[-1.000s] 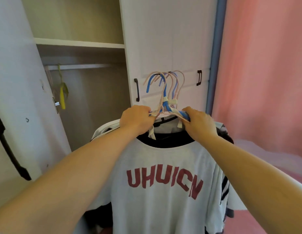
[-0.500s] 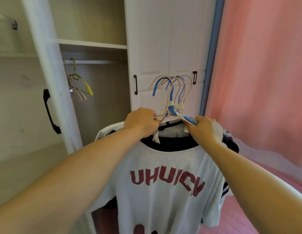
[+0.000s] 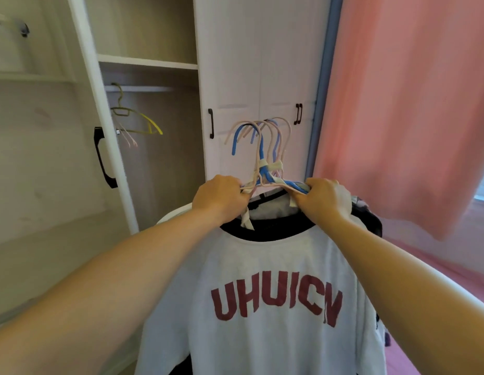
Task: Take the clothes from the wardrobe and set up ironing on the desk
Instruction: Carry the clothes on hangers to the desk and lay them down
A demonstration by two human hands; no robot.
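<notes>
I hold a bundle of blue and pink hangers [image 3: 265, 155] out in front of me, clear of the wardrobe [image 3: 154, 147]. My left hand [image 3: 222, 198] grips the hangers' left shoulders. My right hand [image 3: 323, 198] grips their right shoulders. Several garments hang from them. The front one is a white T-shirt [image 3: 262, 307] with a black collar and red letters. Dark clothes behind it are mostly hidden.
The wardrobe's open door [image 3: 46, 158] with a black handle stands at the left. A yellow hanger [image 3: 138, 117] and a pale one hang on the rail inside. Closed white doors [image 3: 257, 85] are straight ahead. A pink curtain [image 3: 411, 104] hangs at the right.
The view has shifted so the open door and wardrobe interior show more at the left. Both hands keep their grip on the hangers, which have moved slightly away from the wardrobe.
</notes>
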